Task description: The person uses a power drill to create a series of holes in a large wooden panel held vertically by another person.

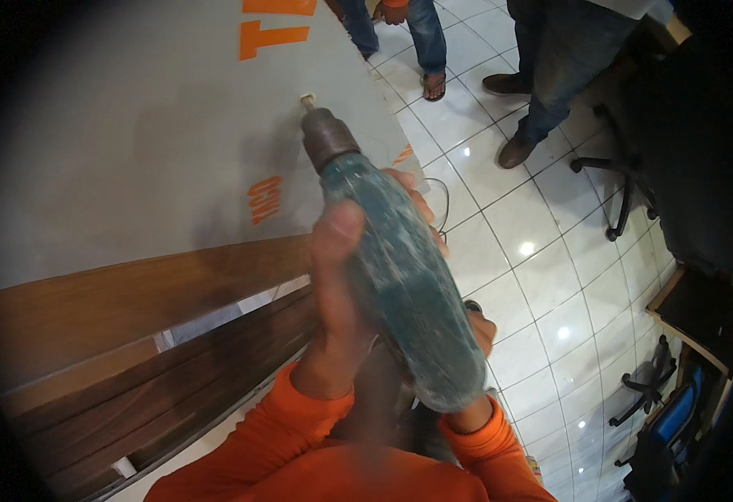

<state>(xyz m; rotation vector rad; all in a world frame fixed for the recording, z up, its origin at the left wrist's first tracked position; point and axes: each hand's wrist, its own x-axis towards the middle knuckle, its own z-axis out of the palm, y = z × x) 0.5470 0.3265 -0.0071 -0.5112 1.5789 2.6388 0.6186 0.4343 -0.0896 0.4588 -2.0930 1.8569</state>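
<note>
Drill (408, 276), long axis diag., bit (307, 102) up-L at board (149, 167), L grip (334, 284) clasping drill, R grip (482, 333) part hidden, can't tell

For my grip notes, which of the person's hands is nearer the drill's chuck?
The left hand: its thumb lies against the drill behind the chuck, whereas the right hand, mostly hidden, is farther back near the drill's rear end.

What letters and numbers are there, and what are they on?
I don't copy printed letters, but here's where they are:
Big orange letters: on the grey board, cut off by the picture's edge.
Smaller orange letters: same board, left of the power drill.
Small orange marking: board's right edge, too small to read.
Drill's teal body: no readable label.
</note>
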